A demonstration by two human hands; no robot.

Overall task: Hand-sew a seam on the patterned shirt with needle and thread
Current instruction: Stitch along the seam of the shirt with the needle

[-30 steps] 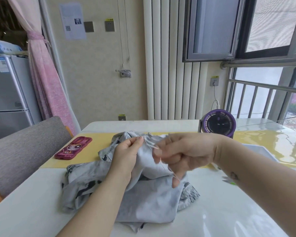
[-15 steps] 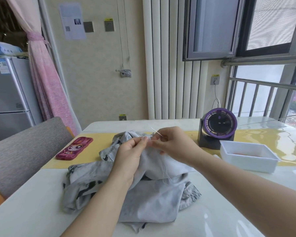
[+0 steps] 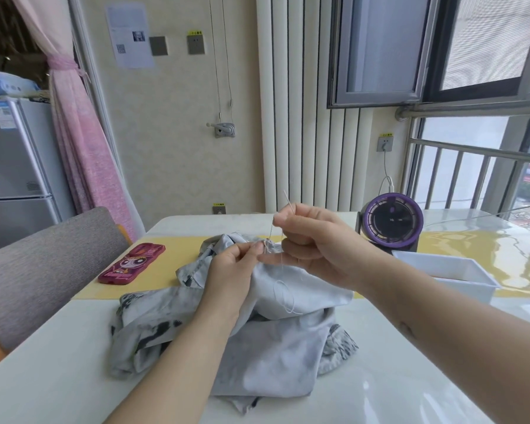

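Observation:
The pale grey patterned shirt (image 3: 276, 341) lies bunched on the white table (image 3: 58, 377). My left hand (image 3: 231, 270) pinches a raised fold of its edge between thumb and fingers. Just to the right and slightly higher, my right hand (image 3: 312, 240) pinches the needle (image 3: 288, 201), whose tip points up and left above the fingers. White thread (image 3: 283, 293) runs from the fold up to the needle, and a slack loop of it lies on the cloth below my right hand.
A pink phone case (image 3: 132, 264) lies on the yellow mat (image 3: 166, 270) at left. A purple fan (image 3: 390, 223) and a white plastic tray (image 3: 447, 275) stand at right. A grey chair back (image 3: 40, 264) borders the table's left side.
My right hand went back to the fold, took the needle and has now lifted it up and right, drawing thread out. My left hand has kept its pinch on the fold.

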